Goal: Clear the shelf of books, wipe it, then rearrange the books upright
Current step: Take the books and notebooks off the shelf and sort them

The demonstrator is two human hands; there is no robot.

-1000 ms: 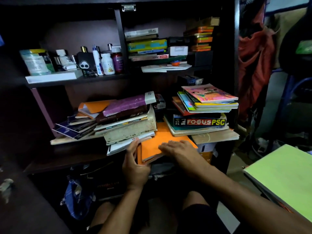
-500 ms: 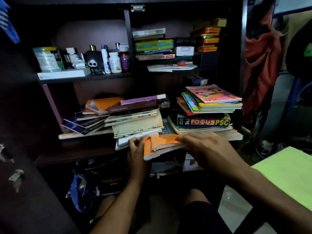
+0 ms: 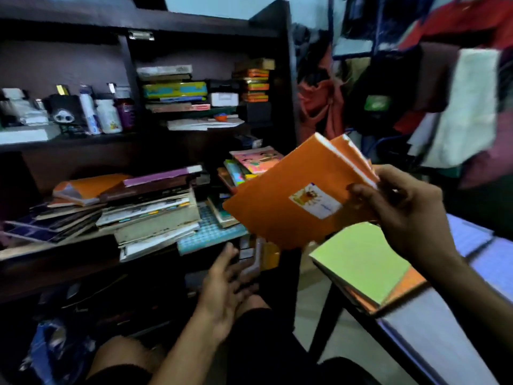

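Orange books in our right hand

Our right hand [image 3: 399, 207] pinches 2 orange books [image 3: 294, 195] above the green book [image 3: 361, 262]; our left hand [image 3: 224, 287] hangs loose-fingered below the shelf [image 3: 69, 262].

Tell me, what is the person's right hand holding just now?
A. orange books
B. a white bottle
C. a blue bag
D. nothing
A: the right hand grips two orange books by their edge, lifted in the air off the shelf, while the left hand hangs open and empty below.
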